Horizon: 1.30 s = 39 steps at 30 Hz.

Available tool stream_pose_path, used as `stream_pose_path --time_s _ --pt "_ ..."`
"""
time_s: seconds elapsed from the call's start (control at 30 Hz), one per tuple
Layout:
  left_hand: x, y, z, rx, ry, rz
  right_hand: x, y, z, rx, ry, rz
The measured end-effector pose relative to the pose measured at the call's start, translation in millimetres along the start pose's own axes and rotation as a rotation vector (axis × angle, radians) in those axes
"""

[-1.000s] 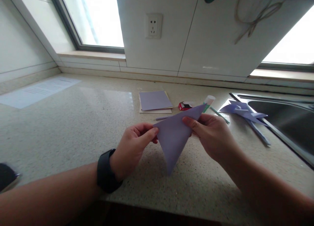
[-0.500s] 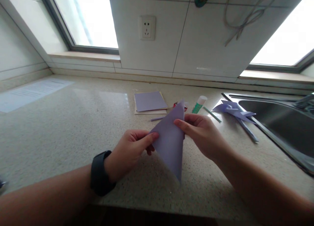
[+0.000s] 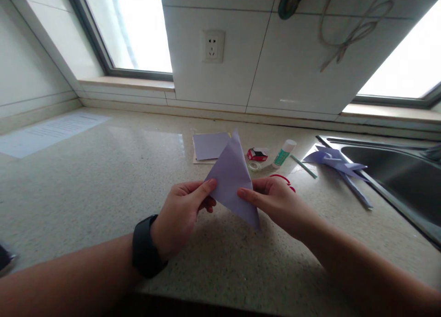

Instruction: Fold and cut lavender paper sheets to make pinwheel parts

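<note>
A purple sheet of paper (image 3: 230, 177), folded into a triangle, is held up above the counter between both hands. My left hand (image 3: 186, 209) pinches its left corner, thumb on top and fingers behind. On the right side, my right hand (image 3: 275, 200) grips the paper the same way, with its thumb on the face. Behind the paper lies a stack of purple square sheets (image 3: 208, 146), partly covered by the raised tip. Red scissor handles (image 3: 284, 177) show just beyond my right hand.
A red box (image 3: 257, 154), a tape roll (image 3: 254, 166), a glue stick (image 3: 284, 153) and a green stick (image 3: 303, 166) lie beyond my hands. A purple pinwheel (image 3: 332, 160) rests by the sink (image 3: 389, 170). A printed sheet (image 3: 51, 131) lies far left.
The folded paper has tilted, its lower tip swinging up and its upper tip shifting left. The right hand moved slightly down and left on it. The red box and scissor handles are now more visible.
</note>
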<state>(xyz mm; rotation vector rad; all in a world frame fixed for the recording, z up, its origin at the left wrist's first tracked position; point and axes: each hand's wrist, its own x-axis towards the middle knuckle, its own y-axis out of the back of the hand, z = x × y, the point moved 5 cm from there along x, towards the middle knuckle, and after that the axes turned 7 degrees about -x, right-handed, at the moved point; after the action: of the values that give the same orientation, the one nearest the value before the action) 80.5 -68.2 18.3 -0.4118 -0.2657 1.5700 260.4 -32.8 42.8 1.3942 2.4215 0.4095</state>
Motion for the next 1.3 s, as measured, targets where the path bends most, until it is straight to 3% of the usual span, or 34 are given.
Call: stream_pose_path --time_s 0.17,0.33,0.5,0.83,1.3 --pt "1.5 3.0 0.4 -0.058 -0.035 0.037 0.5 5.5 4.2 -0.115 -0.05 0.048" --pt "2.2 3.0 3.8 -0.122 -0.047 0.09 0.6 3.4 7.6 -0.084 -0.073 -0.051" --pt "4.1 2.1 6.8 -0.151 -0.07 0.094 1.1 10.5 13.7 -0.125 -0.09 -0.026" --pt "5.7 7.6 7.7 -0.208 -0.074 0.182 2.0 12.6 9.8 -0.065 -0.084 -0.091" --pt "7.3 13.0 7.3 -0.258 -0.064 0.213 2.9 14.8 8.8 -0.005 -0.084 -0.132"
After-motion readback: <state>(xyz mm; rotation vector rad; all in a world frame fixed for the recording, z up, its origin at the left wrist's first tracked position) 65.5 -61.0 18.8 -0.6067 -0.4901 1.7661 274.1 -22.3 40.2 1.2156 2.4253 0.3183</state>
